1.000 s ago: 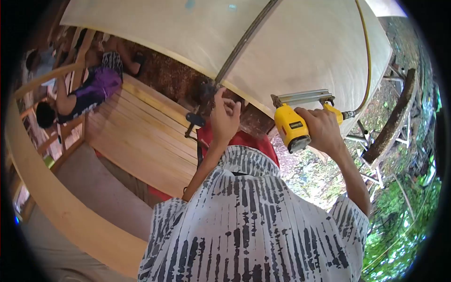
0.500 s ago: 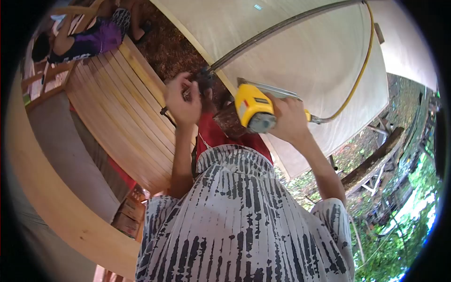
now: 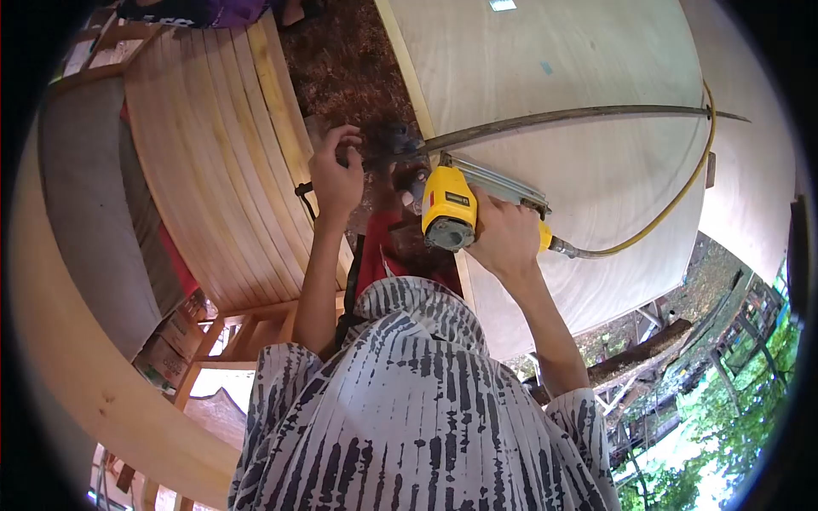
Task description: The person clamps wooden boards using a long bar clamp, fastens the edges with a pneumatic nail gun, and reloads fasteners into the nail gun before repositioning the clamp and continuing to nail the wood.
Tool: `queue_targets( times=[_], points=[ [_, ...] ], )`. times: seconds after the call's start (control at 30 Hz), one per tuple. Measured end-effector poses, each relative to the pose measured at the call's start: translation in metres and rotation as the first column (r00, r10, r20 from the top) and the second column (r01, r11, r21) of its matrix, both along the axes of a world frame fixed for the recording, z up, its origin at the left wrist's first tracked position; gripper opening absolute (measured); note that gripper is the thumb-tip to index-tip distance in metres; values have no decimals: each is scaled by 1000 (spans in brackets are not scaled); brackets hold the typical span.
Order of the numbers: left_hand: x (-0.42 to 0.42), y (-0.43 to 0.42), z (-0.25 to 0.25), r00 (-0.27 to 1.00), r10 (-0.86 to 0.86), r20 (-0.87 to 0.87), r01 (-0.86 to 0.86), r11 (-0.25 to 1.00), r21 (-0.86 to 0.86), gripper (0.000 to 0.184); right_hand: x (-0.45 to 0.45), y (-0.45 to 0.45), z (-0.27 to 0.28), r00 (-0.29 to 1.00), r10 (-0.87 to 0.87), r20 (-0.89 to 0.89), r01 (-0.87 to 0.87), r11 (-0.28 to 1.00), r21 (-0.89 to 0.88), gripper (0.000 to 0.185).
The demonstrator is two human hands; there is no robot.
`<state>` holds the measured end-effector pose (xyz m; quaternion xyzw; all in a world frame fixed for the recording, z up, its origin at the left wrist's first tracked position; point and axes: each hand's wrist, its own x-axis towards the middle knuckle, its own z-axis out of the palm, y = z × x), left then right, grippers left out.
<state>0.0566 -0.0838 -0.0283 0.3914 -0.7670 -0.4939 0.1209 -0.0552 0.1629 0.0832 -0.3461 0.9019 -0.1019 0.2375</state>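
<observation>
My right hand (image 3: 504,234) is wrapped around the handle of a yellow pneumatic nail gun (image 3: 450,204). Its grey magazine (image 3: 498,183) points up and to the left, over the pale plywood panel (image 3: 588,281) near its left edge. From the handle's end runs a yellow air hose (image 3: 652,223). My left hand (image 3: 338,177) has its fingers curled around the screw end of a long bar clamp, whose dark bar (image 3: 545,122) reaches right across the panel. The clamp's black handle (image 3: 302,189) sticks out left of that hand; the exact grip is partly hidden.
Left of my hands lies a surface of joined wooden slats (image 3: 213,162). Reddish-brown ground (image 3: 336,68) shows in the gap between slats and panel. Another person's purple clothing (image 3: 243,10) is at the top left. A curved light wooden beam (image 3: 111,392) runs along the lower left.
The view has shifted, and the other person is now mostly out of frame. The clamp bar lies flatter across the panel. The nail gun has turned slightly and stays in my right hand.
</observation>
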Motion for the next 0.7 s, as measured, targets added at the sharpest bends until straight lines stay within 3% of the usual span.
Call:
queue_targets(
  times=[0.37, 0.43, 0.57, 0.63, 0.67, 0.7],
  points=[
    [3, 15, 20, 998, -38, 55, 40, 999, -33, 31, -4, 9, 15, 999, -15, 48, 13, 999, 44, 57],
    [6, 14, 14, 997, -79, -22, 76, 988, -138, 31, -8, 9, 15, 1000, 3, 30, -5, 998, 68, 58],
    [11, 16, 14, 999, -49, 14, 49, 999, 8, 29, -13, 15, 2, 997, 20, -70, -17, 999, 36, 69],
    [5, 27, 17, 992, 35, -120, -87, 881, -464, 29, -8, 25, 30, 999, -20, -34, 22, 999, 39, 68],
    [6, 35, 22, 991, 38, -128, -94, 880, -466, 29, -5, 34, 44, 999, -34, 17, 33, 999, 40, 67],
    [14, 48, 31, 994, -53, -99, -7, 853, -522, 32, 3, 54, 51, 997, 18, -79, -19, 1000, -15, 64]
  ],
)
